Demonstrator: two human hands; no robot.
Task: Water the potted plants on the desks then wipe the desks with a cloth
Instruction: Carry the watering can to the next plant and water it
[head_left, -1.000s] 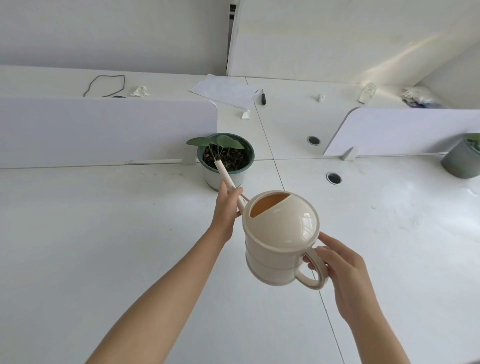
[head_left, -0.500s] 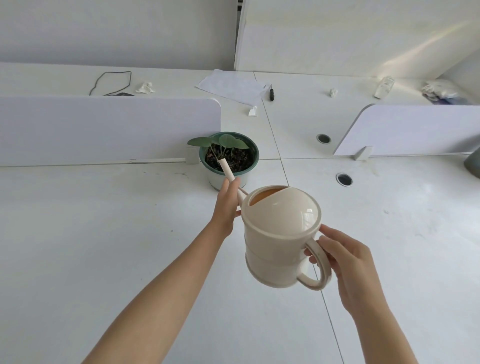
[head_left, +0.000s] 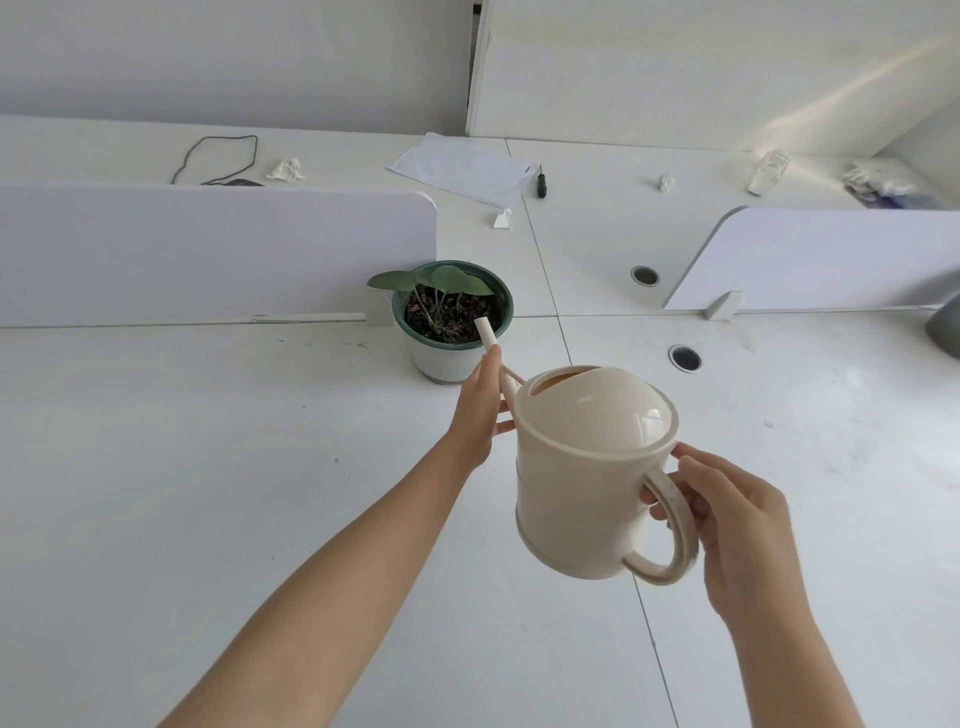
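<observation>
A cream watering can (head_left: 587, 467) hangs tilted above the white desk (head_left: 182, 467). My right hand (head_left: 737, 525) grips its loop handle. My left hand (head_left: 478, 410) is closed around the thin spout, whose tip (head_left: 485, 328) sits over the soil of a small potted plant (head_left: 452, 317) in a green-rimmed white pot. The plant has a few green leaves. No water stream is visible. No cloth is in either hand.
Two white divider panels (head_left: 208, 254) (head_left: 831, 260) stand behind the pot. Cable holes (head_left: 685, 357) are set in the desks. The far desk holds a sheet of paper (head_left: 462, 166), a black cord (head_left: 218, 156), crumpled tissues and a marker. A grey pot edge (head_left: 945, 327) shows at the right.
The can has tilted further forward and my view has shifted slightly left. The spout tip has stayed over the pot's soil. Both hands keep their grip.
</observation>
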